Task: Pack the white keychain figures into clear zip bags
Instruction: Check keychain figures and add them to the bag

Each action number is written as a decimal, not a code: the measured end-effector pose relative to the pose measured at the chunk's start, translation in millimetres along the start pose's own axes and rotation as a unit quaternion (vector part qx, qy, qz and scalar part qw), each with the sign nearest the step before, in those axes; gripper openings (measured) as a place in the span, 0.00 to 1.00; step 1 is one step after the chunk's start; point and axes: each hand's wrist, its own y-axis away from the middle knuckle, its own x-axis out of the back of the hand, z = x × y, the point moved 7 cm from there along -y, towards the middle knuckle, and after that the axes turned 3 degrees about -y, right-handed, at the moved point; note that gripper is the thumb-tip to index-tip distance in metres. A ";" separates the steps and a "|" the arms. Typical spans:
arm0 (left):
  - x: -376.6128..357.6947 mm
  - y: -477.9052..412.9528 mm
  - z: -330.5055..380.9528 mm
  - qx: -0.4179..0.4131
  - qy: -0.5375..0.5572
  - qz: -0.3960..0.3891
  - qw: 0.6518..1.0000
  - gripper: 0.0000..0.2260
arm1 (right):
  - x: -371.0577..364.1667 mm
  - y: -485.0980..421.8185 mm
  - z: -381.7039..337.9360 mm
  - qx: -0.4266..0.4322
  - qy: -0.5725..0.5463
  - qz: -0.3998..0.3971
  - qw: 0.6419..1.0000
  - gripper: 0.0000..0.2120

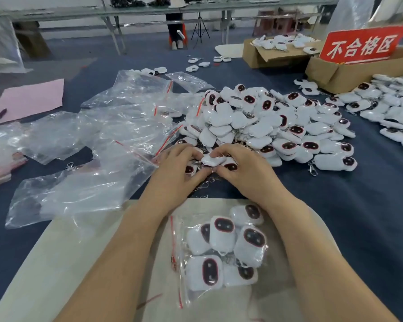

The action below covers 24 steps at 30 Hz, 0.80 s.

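Care with snagging metal clips (pixel 313 170): left hand (pixel 182 169) and right hand (pixel 241 169) both pinch small white dark-faced keychain figures (pixel 213 159) at the heap's near edge on the dark blue tabletop (pixel 335 205); free chains before bagging.

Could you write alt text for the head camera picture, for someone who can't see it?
The left hand and right hand pinch one white keychain figure at the near edge of a pile of figures on dark blue cloth. Nearer the person, a filled zip bag lies on a pale board; empty zip bags are strewn to the left.
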 end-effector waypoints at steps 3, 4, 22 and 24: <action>0.8 1.6 4.4 -0.010 -0.005 0.003 1.000 0.21 | 0.1 -2.2 -0.6 0.000 -0.018 0.009 1.000 0.09; 1.8 1.6 7.1 -0.019 -0.010 0.005 1.000 0.21 | 0.0 -2.6 -1.2 0.003 -0.026 0.014 1.000 0.10; 23.0 8.4 29.8 -0.116 -0.012 0.148 0.982 0.18 | -1.0 -5.5 -2.6 -0.063 -0.329 -0.013 0.942 0.08; 21.9 8.2 32.1 -0.136 -0.030 0.146 0.979 0.19 | 0.6 -4.8 -3.6 -0.065 -0.347 -0.012 0.935 0.08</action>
